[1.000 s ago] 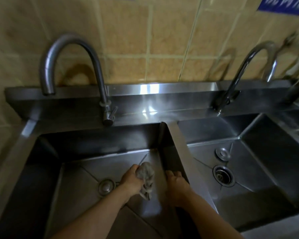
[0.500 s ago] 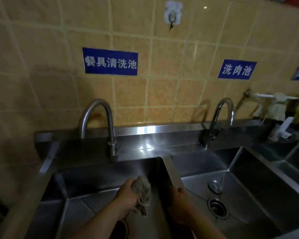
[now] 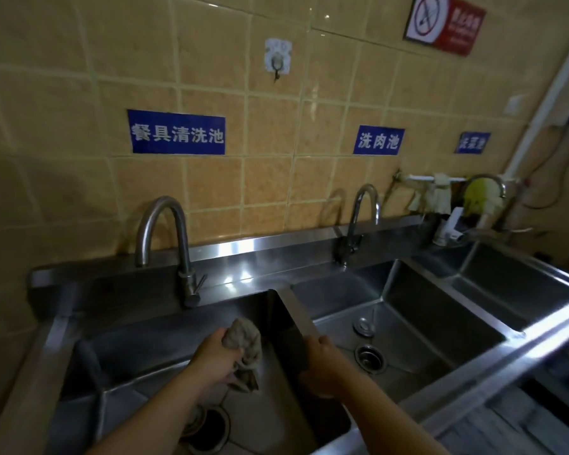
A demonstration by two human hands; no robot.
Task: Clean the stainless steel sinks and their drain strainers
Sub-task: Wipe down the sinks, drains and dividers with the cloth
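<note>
Left hand (image 3: 216,354) grips a bunched grey cloth (image 3: 247,343) inside the left sink (image 3: 178,343); right hand (image 3: 321,366) clasps the divider (image 3: 298,316). Middle sink's strainer (image 3: 364,327) lies removed beside its drain (image 3: 370,355). Judged mid-task; remaining basins apparently untouched.

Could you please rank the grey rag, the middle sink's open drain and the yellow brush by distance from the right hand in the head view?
1. Grey rag, just left, gripped by the left hand.
2. Open drain, just right of the right hand; nearly tied.
3. Yellow brush, far upper right.

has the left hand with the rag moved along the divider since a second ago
Cannot tell. The camera tilted up; the left hand grips the rag beside the divider, much as before.
</note>
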